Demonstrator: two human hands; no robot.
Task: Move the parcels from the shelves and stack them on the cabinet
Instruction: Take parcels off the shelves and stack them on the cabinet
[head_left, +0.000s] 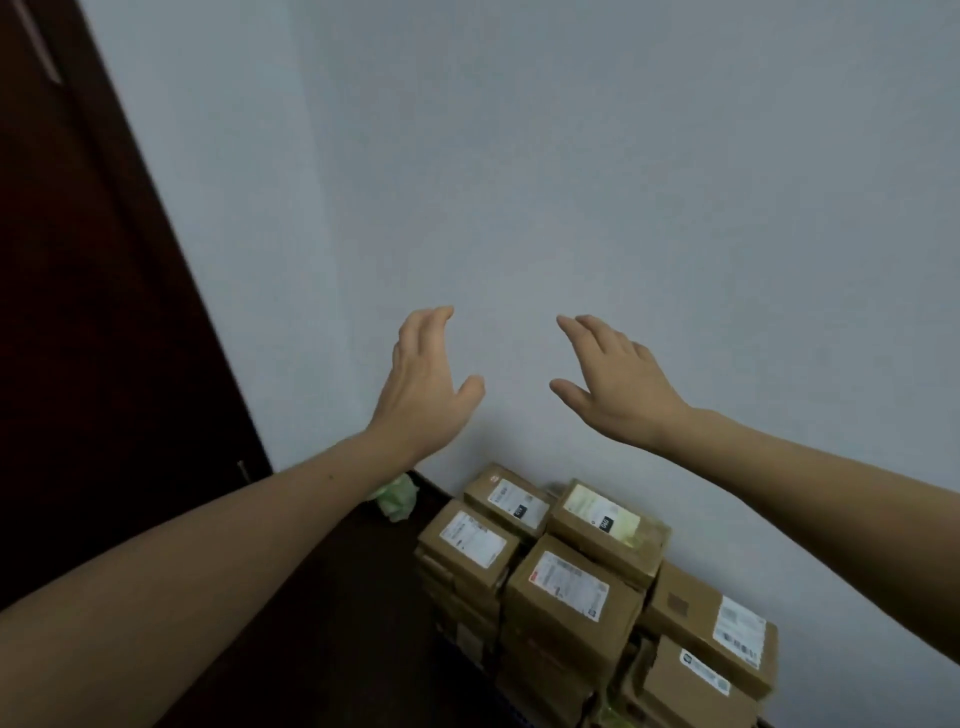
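Observation:
Several brown cardboard parcels (571, 587) with white shipping labels stand in stacks on a dark cabinet top (363, 597), pushed against the pale wall at the lower right. My left hand (426, 384) and my right hand (618, 379) are both raised in front of the wall, well above the stacks. The palms face each other across a gap, fingers straight and relaxed. Neither hand holds or touches anything. No shelves are in view.
A dark wooden door or wardrobe panel (78, 312) fills the left side. A crumpled pale green bag (397, 496) lies on the cabinet top in the corner behind the parcels. A plain wall (571, 182) covers the rest.

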